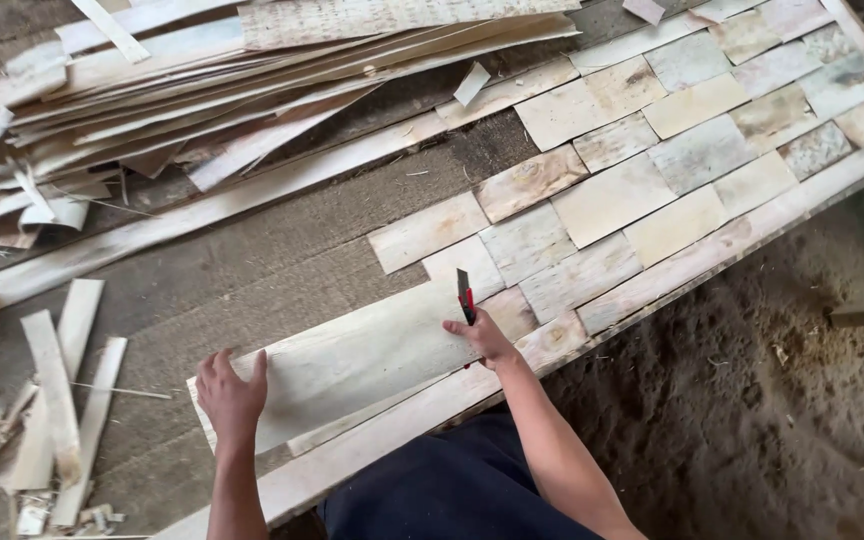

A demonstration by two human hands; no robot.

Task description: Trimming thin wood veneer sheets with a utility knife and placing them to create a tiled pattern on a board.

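My left hand [232, 392] lies flat, fingers apart, on the near left end of a long pale veneer sheet [352, 355] resting on the work surface. At the sheet's right end, my right hand [482, 338] grips a red and black utility knife [465, 296] with its blade pointing away from me. Just past the knife, a patchwork of rectangular veneer pieces [652, 170] is laid edge to edge toward the far right.
A heap of long veneer strips [232, 90] lies at the far left. Narrow offcuts [62, 400] are scattered at the near left. A long wooden border strip [712, 250] runs along the near edge, with a dirt floor [752, 400] to the right.
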